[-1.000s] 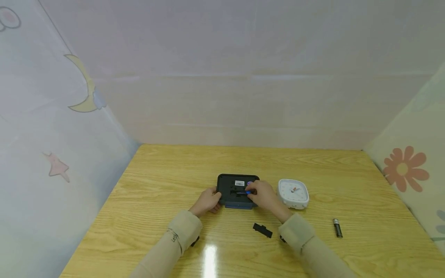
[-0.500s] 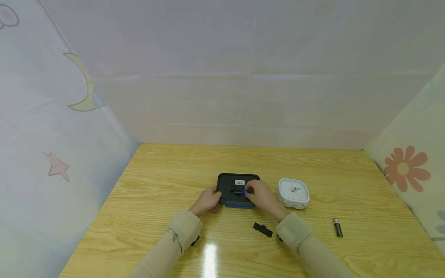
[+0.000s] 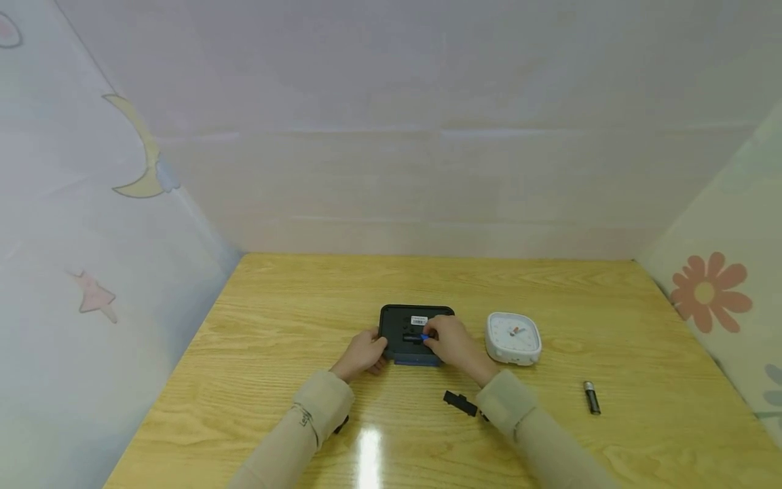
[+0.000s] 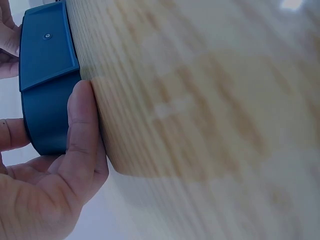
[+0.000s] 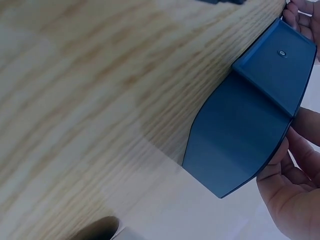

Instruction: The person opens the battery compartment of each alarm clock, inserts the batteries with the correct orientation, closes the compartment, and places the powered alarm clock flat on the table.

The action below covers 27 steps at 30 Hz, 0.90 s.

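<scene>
A dark blue, box-like device (image 3: 400,322) lies on the table, its black back with a white label and a slot facing up; its face is hidden. My left hand (image 3: 362,352) grips its left end, thumb on top; in the left wrist view, fingers (image 4: 82,117) lie along its lower side. At the slot, my right hand (image 3: 452,341) pinches the bright blue end of what looks like a dark battery (image 3: 413,337); the fingers partly cover it. In the right wrist view, the device's blue side (image 5: 240,130) hides the slot.
A white square alarm clock (image 3: 514,338) stands just right of my right hand. A black battery cover (image 3: 460,403) lies in front of the device, and a loose battery (image 3: 591,398) farther right. Another small dark piece (image 3: 341,424) shows partly beside my left cuff.
My right hand has shifted slightly left along the slot, and the blue end with it. The left hand keeps its hold on the device. The view has shifted slightly.
</scene>
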### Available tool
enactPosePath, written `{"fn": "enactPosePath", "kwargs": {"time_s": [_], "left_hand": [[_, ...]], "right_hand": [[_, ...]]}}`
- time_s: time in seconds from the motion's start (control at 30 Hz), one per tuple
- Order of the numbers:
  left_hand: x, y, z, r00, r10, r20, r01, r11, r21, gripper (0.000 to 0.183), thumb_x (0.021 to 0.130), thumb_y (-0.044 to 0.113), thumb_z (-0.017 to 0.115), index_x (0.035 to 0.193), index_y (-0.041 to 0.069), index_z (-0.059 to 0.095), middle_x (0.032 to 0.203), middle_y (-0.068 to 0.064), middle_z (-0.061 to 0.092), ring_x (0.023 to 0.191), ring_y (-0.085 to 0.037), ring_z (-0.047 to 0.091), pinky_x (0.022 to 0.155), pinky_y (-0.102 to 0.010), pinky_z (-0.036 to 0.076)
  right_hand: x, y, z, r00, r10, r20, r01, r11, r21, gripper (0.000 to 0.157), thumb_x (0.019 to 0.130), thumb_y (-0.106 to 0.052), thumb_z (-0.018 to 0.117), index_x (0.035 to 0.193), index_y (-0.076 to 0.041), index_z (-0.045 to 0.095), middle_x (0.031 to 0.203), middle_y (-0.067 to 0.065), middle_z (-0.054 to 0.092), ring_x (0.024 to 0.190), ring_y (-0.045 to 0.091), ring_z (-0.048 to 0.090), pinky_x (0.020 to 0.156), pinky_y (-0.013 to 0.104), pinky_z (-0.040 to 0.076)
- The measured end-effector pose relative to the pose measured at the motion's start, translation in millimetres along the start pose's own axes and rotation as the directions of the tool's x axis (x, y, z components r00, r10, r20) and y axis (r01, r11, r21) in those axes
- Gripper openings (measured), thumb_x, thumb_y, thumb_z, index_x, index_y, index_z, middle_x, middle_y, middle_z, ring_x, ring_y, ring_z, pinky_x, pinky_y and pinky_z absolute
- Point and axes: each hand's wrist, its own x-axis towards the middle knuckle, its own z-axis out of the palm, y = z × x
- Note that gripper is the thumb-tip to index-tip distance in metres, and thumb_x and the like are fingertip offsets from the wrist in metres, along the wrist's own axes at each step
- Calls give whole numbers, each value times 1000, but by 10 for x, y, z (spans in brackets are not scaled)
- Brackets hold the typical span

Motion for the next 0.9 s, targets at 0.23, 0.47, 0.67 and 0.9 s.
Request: {"fn": "enactPosePath", "kwargs": {"time_s": [0.23,0.47,0.67,0.9], "left_hand": [[-4,3,6,1000,-10,-14,10,1000,3,36,93,17,37,121,-2,50,73,-16,57,59,-22,54,52,-33,51],[-8,15,7,1000,-9,-16,10,1000,14,34,94,17,37,119,-2,51,73,-15,56,60,-22,54,53,-34,51],[-1,4,8,1000,-8,-19,8,1000,14,35,93,17,37,120,-2,50,73,-15,56,59,-21,54,52,-33,51],[0,12,4,1000,-5,-16,5,1000,11,35,93,17,37,119,-2,51,73,-15,57,59,-21,55,52,-33,50]], "right_hand": [[-6,18,19,998,-43,-33,43,999,-24,1,80,-3,67,79,-3,68,74,2,57,66,15,53,58,27,45],[-4,48,23,995,-79,-55,78,997,-18,4,81,-3,66,78,0,68,78,4,61,69,17,55,60,30,46],[14,50,25,994,-73,-75,73,997,-6,3,77,-2,69,79,-1,68,76,4,61,67,17,55,59,29,46],[54,43,14,997,-62,-54,59,997,-47,3,76,-3,71,76,-2,67,72,3,59,64,16,54,57,29,45]]}}
